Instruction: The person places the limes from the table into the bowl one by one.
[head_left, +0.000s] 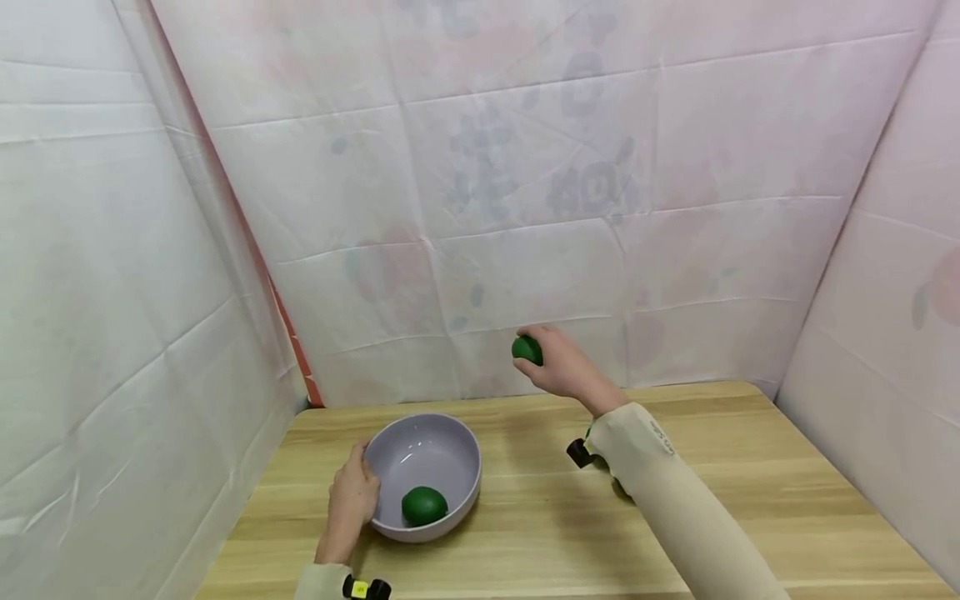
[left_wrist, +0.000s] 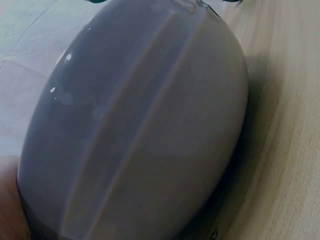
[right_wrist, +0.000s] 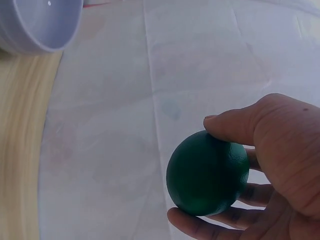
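Note:
In the head view my right hand (head_left: 564,364) is raised above the back of the table and holds a smooth green lime (head_left: 527,350). The right wrist view shows the lime (right_wrist: 207,172) between the thumb and curled fingers. A grey-lavender bowl (head_left: 420,442) stands upright on the table, left of centre. My left hand (head_left: 354,494) grips its left rim. Inside the bowl, near its front wall, lies another green lime (head_left: 424,506). The bowl's outer wall (left_wrist: 150,125) fills much of the left wrist view.
The wooden table (head_left: 525,542) meets a pale cloth wall (head_left: 525,208) at its back edge, with similar cloth at both sides. Something dark green (head_left: 621,490) is partly hidden behind my right sleeve.

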